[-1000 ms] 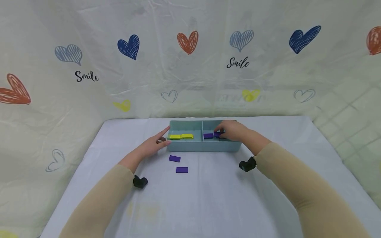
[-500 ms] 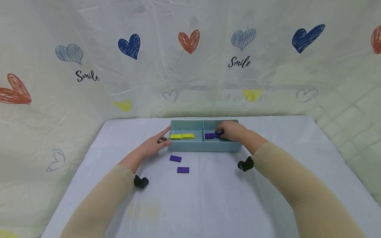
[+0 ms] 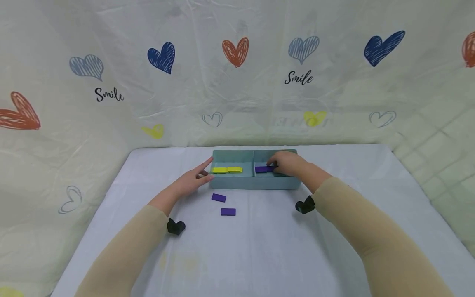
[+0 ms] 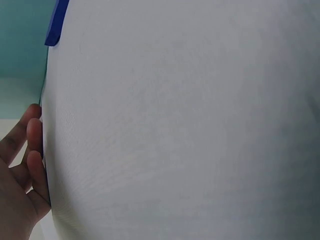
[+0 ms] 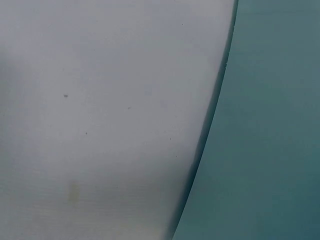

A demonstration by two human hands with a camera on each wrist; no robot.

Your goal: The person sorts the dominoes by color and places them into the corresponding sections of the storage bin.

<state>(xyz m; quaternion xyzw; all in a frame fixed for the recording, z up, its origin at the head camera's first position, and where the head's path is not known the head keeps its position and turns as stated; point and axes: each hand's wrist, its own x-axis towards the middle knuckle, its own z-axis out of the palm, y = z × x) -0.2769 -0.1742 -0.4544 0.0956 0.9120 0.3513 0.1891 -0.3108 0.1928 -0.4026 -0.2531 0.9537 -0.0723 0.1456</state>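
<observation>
A teal box [image 3: 256, 183] with two compartments stands near the table's far edge. My left hand [image 3: 189, 181] is at its left end, index finger stretched toward the back corner and thumb at the front corner. Two yellow blocks [image 3: 226, 170] lie end to end in the left compartment. Inside the right compartment, a purple block [image 3: 261, 169] lies by the divider. My right hand [image 3: 289, 163] reaches in there and pinches a second purple block [image 3: 272, 169], end to end with the first and partly hidden by the fingers. The right wrist view shows only the box wall [image 5: 265, 125] and cloth.
Two more purple blocks lie on the white tablecloth [image 3: 259, 247] before the box: a slightly turned block [image 3: 219, 198] and a nearer block [image 3: 228, 212]. Behind the table hangs a pale curtain [image 3: 259, 95] printed with hearts.
The pinched purple block has slid left, closing the small gap to the block by the divider. My right hand moved slightly left with it. The left hand stays in place.
</observation>
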